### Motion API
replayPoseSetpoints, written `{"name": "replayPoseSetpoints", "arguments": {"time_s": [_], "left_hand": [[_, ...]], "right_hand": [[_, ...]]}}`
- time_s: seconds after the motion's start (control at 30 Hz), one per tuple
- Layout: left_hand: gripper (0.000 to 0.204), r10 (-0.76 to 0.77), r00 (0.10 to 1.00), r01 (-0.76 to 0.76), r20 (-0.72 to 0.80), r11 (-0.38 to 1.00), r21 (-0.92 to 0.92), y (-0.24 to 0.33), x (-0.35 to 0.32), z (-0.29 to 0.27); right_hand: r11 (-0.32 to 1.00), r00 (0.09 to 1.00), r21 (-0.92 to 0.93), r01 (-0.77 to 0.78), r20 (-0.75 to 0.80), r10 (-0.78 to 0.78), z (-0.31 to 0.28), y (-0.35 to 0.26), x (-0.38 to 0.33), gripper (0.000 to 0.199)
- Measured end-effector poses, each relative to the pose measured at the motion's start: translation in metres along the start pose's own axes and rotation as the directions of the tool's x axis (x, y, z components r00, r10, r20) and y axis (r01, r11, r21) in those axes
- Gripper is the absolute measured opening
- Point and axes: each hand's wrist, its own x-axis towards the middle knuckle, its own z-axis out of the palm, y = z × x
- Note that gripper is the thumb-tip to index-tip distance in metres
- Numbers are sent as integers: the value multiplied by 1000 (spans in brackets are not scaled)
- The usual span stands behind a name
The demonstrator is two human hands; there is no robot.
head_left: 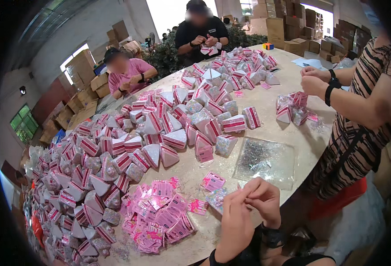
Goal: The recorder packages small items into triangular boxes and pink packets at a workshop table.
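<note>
My left hand (pixel 235 224) and my right hand (pixel 263 199) meet above the table's near edge, fingertips pinched together. Whatever they pinch is too small or too hidden to make out. Just beyond my left fingers lies a cake-slice ornament (pixel 216 198) with a glittery, beaded top, partly covered by the hand. Beside it are a pink card (pixel 197 206) and another pink card (pixel 213 181). A heap of pink printed cards (pixel 160 217) spreads to the left. Past my right hand, a shallow clear tray (pixel 288 159) holds small, dark, shiny bits.
A large mound of pink-and-white cake-slice ornaments (pixel 129 146) covers the table's left and far side. A person in a striped top (pixel 359 106) stands at right by a small group of ornaments (pixel 291 106). Two others work across the table (pixel 253 146). Cardboard boxes (pixel 288 31) stack behind.
</note>
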Motion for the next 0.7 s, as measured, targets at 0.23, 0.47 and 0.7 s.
{"name": "replayPoseSetpoints", "arguments": {"time_s": [0.23, 0.47, 0.7], "left_hand": [[37, 57, 998, -57, -16, 998, -6, -11, 0, -13], [41, -166, 986, 164, -8, 978, -126, -23, -14, -14], [48, -198, 980, 192, 9, 937, -291, -4, -10, -19]], "right_hand": [[980, 994, -182, -81, 54, 93, -12, -1, -2, 16], [999, 999, -10, -46, 28, 46, -8, -3, -9, 18], [1000, 999, 27, 11, 38, -12, -5, 2, -9, 19]]}}
